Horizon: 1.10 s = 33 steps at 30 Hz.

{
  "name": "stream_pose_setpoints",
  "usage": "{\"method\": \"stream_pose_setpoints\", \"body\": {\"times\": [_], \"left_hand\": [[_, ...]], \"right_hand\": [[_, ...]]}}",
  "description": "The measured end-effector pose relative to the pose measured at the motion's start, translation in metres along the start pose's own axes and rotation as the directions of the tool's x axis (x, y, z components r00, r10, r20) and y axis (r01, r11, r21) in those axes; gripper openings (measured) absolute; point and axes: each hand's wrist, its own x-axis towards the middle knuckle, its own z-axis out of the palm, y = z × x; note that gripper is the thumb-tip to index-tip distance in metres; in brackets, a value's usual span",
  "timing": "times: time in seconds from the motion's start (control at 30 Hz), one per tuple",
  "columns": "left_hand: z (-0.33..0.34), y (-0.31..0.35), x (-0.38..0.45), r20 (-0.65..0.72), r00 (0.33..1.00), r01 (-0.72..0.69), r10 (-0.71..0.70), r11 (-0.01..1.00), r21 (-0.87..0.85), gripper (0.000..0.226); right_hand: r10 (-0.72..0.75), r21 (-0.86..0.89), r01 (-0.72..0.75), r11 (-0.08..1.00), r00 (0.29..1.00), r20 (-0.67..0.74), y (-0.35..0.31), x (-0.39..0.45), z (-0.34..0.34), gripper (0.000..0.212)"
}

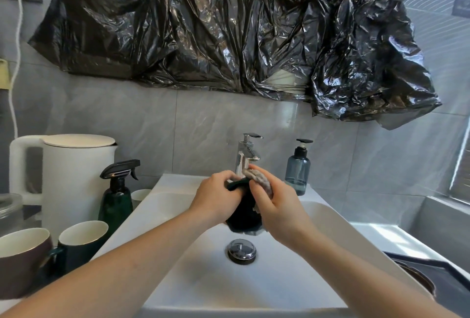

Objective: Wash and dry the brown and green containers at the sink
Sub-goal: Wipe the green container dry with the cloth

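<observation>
Over the white sink (178,279) I hold a dark green container (244,218) tilted, just under the chrome tap (245,157). My left hand (218,199) grips its rim and side. My right hand (274,212) presses a grey cloth (262,180) against the container's mouth and side. On the counter at the left stand a brown cup (23,261) and a green cup (81,244), both white inside and upright. No water stream is visible from the tap.
A white kettle (73,177) and a dark green spray bottle (117,198) stand left of the sink. A blue-grey soap pump bottle (298,168) stands right of the tap. The chrome drain plug (241,251) sits in the basin. Black plastic sheeting (229,25) hangs on the wall above.
</observation>
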Motion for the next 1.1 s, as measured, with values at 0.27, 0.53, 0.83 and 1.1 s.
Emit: {"method": "stream_pose_setpoints", "body": {"times": [0.27, 0.53, 0.83, 1.1], "left_hand": [[-0.001, 0.007, -0.018, -0.125, 0.961, 0.234, -0.248, 0.965, -0.119, 0.018], [0.007, 0.007, -0.028, -0.007, 0.977, 0.203, -0.212, 0.945, -0.255, 0.021], [-0.002, 0.006, -0.019, -0.076, 0.905, 0.346, -0.418, 0.828, -0.442, 0.019], [-0.012, 0.008, -0.02, 0.004, 0.843, 0.432, -0.539, 0.672, -0.601, 0.022]], "right_hand": [[0.026, 0.076, -0.033, 0.997, 0.995, 0.098, -0.016, -0.038, -0.007, 0.048], [0.027, 0.043, -0.027, 0.999, 1.0, -0.006, -0.032, -0.022, 0.006, 0.054], [0.023, -0.035, -0.019, 0.999, 0.994, 0.106, -0.025, -0.035, 0.013, 0.063], [-0.103, -0.175, 0.128, 0.976, 0.984, 0.148, -0.033, -0.038, 0.029, 0.07]]}}
